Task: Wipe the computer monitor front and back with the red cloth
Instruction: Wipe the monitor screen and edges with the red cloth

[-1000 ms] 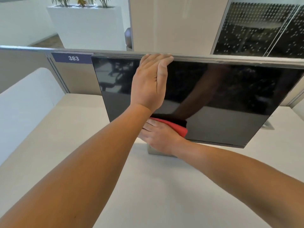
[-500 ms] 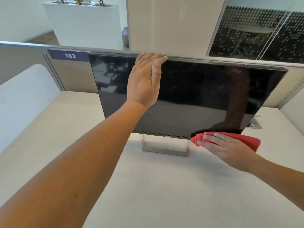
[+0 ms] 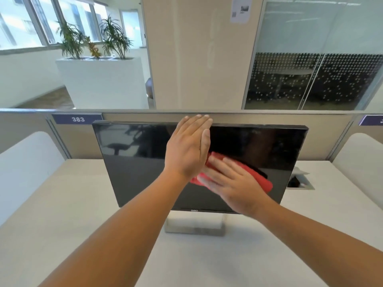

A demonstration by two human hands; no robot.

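A black computer monitor (image 3: 141,162) stands on a silver base (image 3: 194,225) in the middle of the desk, its dark screen facing me. My left hand (image 3: 187,148) lies flat against the screen with its fingertips hooked over the top edge, holding the monitor. My right hand (image 3: 232,187) presses the red cloth (image 3: 259,178) flat on the screen's lower middle, fingers spread and blurred. The hand covers part of the cloth. The monitor's back is hidden.
A white desk (image 3: 62,214) carries the monitor. A grey partition (image 3: 132,118) with a "383" label (image 3: 77,119) runs right behind it. An open cable hatch (image 3: 300,181) sits in the desk at the right. White side dividers (image 3: 27,162) flank the desk.
My right hand has swept the red cloth from the screen's lower right corner up and left to the lower middle. My left hand stays on the top edge. The camera has tilted up.
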